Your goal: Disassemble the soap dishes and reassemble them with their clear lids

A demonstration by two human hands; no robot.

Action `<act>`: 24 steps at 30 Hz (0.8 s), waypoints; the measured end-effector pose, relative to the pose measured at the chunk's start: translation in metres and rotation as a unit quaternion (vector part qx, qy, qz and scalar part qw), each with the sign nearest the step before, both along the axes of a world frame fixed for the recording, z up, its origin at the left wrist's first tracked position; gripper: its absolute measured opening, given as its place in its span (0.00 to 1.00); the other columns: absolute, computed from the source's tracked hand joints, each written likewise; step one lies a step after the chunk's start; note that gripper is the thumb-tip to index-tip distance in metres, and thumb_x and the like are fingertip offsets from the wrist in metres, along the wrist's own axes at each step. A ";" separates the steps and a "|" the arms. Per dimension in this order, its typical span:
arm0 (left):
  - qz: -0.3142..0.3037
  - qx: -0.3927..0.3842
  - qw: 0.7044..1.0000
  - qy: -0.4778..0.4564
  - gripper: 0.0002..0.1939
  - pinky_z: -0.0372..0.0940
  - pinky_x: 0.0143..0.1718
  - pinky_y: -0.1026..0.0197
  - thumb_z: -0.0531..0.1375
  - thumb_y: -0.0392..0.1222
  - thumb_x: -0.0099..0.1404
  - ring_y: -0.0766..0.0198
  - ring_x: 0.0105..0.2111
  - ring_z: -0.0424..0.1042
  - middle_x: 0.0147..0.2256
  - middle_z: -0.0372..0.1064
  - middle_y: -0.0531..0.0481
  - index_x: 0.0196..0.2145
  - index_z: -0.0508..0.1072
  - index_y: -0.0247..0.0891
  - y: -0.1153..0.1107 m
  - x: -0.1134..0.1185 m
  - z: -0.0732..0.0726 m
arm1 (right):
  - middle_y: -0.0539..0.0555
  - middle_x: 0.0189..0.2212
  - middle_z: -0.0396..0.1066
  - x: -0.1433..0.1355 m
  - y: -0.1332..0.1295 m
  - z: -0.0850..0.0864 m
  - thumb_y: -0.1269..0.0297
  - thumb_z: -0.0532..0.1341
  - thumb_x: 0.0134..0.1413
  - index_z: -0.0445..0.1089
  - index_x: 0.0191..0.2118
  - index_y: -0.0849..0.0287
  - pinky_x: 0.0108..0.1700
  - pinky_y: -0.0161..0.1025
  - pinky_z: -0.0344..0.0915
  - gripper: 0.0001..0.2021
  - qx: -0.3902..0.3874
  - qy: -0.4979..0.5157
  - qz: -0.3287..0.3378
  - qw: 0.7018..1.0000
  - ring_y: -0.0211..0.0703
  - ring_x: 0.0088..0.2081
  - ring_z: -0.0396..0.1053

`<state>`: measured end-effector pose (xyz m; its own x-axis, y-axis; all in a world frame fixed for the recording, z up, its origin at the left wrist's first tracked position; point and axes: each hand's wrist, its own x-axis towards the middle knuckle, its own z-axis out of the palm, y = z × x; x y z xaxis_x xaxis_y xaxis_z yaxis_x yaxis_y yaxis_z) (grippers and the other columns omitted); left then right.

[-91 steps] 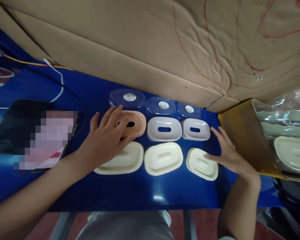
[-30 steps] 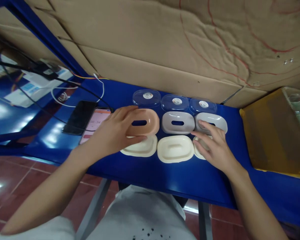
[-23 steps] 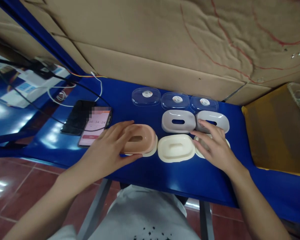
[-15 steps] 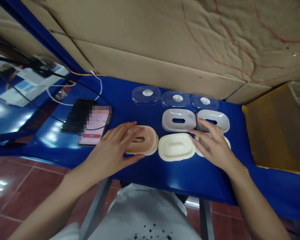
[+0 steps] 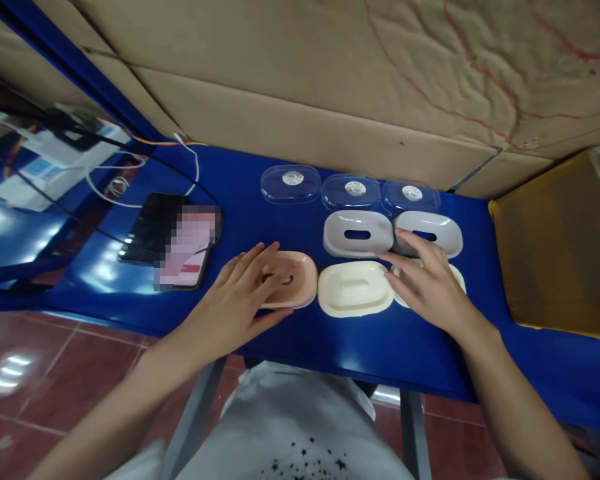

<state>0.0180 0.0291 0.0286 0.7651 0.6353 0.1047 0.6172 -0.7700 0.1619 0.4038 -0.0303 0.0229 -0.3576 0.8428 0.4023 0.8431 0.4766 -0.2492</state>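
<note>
My left hand is spread over a peach soap dish with a slot in its floor, partly covering it. Its thumb lies along the near edge, and a paler rim shows beneath the dish. Beside that dish lies a cream oval tray with a raised middle. My right hand reaches over a second cream piece, largely hidden, its fingers apart. Its fingertips are at the cream tray's right end and near two grey slotted dishes, the left one and the right one. Neither hand grips anything visibly.
Three clear oval lids with round labels, left, middle and right, line the back. Phones and cables lie left. A taped cardboard box stands right on the blue table. Cardboard walls the back.
The view has shifted slightly. My left fingers lie a little differently over the peach dish, covering more of its slot. My right hand stays almost the same, and the other pieces keep their arrangement.
</note>
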 end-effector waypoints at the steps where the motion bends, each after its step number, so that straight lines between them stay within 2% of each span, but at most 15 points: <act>1: -0.002 0.008 1.000 0.004 0.30 0.65 0.66 0.26 0.60 0.55 0.78 0.30 0.75 0.56 0.75 0.52 0.28 0.71 0.66 0.42 0.000 0.001 -0.001 | 0.67 0.71 0.62 0.000 0.000 0.000 0.65 0.64 0.71 0.71 0.65 0.52 0.63 0.62 0.67 0.20 -0.001 0.001 0.000 1.000 0.67 0.70 0.66; 6: -0.011 0.055 0.998 0.012 0.28 0.61 0.70 0.27 0.59 0.49 0.79 0.32 0.74 0.58 0.75 0.53 0.28 0.72 0.66 0.42 0.003 0.006 -0.003 | 0.66 0.72 0.62 0.001 0.001 -0.002 0.64 0.64 0.72 0.71 0.65 0.50 0.64 0.63 0.67 0.20 -0.003 0.007 0.002 1.000 0.67 0.70 0.65; 16: -0.046 0.117 0.991 0.043 0.26 0.61 0.71 0.30 0.60 0.45 0.80 0.35 0.73 0.62 0.69 0.67 0.34 0.72 0.67 0.40 0.017 0.017 -0.005 | 0.67 0.72 0.61 0.001 0.000 -0.004 0.64 0.64 0.72 0.71 0.65 0.51 0.65 0.64 0.67 0.19 -0.003 0.006 0.003 1.000 0.67 0.70 0.64; 21: -0.065 0.139 0.987 0.048 0.30 0.58 0.74 0.31 0.57 0.40 0.81 0.41 0.73 0.63 0.72 0.64 0.37 0.76 0.59 0.39 0.026 0.025 -0.012 | 0.68 0.72 0.61 0.000 0.000 -0.003 0.65 0.63 0.72 0.72 0.64 0.53 0.65 0.65 0.68 0.18 0.004 0.008 0.009 1.000 0.67 0.71 0.64; 24: -0.081 0.134 0.987 0.041 0.32 0.56 0.76 0.35 0.56 0.34 0.80 0.46 0.72 0.64 0.72 0.63 0.37 0.77 0.57 0.38 0.030 0.027 -0.017 | 0.68 0.71 0.62 -0.001 -0.001 -0.002 0.65 0.64 0.72 0.72 0.64 0.54 0.65 0.66 0.68 0.18 0.008 0.014 0.011 1.000 0.67 0.71 0.64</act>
<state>0.0455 0.0595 0.0119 0.8671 0.4620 0.1863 0.4853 -0.8679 -0.1059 0.4032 -0.0311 0.0206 -0.3635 0.8287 0.4255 0.8254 0.4983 -0.2653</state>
